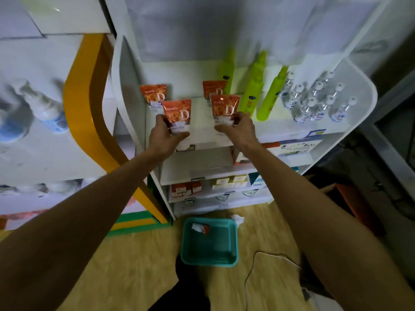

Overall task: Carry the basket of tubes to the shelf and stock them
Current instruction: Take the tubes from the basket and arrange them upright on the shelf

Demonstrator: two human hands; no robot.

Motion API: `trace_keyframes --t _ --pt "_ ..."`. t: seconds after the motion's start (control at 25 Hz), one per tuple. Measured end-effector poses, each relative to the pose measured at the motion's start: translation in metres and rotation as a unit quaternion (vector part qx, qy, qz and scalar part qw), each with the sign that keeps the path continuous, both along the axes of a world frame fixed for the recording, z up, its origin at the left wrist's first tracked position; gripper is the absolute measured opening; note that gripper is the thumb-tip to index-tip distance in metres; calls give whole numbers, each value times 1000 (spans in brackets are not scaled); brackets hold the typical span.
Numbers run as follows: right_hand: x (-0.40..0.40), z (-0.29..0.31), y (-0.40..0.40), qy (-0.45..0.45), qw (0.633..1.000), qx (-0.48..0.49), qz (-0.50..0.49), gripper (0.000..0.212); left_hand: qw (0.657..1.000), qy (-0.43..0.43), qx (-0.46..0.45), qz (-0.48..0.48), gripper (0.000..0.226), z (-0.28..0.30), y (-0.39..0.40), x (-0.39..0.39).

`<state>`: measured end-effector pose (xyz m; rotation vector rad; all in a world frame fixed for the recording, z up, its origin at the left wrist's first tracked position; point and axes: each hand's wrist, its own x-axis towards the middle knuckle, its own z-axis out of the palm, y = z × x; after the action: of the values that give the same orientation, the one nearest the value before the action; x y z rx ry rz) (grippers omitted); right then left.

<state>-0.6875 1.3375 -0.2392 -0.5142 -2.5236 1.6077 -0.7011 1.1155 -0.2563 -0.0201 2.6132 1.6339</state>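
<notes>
Both arms reach up to a white shelf (202, 140). My left hand (165, 136) grips an orange tube (177, 114) with a white cap end, held upright at the shelf's front left. My right hand (239, 129) grips a second orange tube (224, 108) upright near the shelf's middle. Two more orange tubes stand behind them, one at the back left (153, 95) and one at the back middle (212, 88). The teal basket (232, 243) sits on the floor below, with one tube (201, 228) lying in its far corner.
Three tall green bottles (253, 88) and several clear small bottles (314, 102) fill the shelf's right side. Lower shelves hold small boxes (186, 188). A yellow-trimmed unit (87, 108) stands to the left. A crumpled white scrap (238, 219) and a cable (253, 268) lie on the wooden floor.
</notes>
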Motion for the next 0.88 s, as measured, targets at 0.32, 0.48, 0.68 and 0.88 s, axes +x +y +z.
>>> trace_keyframes --t 0.32,0.48,0.68,0.88 --pt "-35 -23 9 -22 1000 -11 14 59 1000 -14 -6 7 66 -9 18 -34" --pt "-51 -29 11 -28 999 -15 43 61 1000 -1 -18 17 64 -9 28 -39" --pt "-67 -36 14 -12 996 -23 87 57 998 16 -39 54 63 -7 29 -38" --pt "-73 -37 19 -2 992 -56 113 61 997 -3 -31 68 65 -4 37 -40"
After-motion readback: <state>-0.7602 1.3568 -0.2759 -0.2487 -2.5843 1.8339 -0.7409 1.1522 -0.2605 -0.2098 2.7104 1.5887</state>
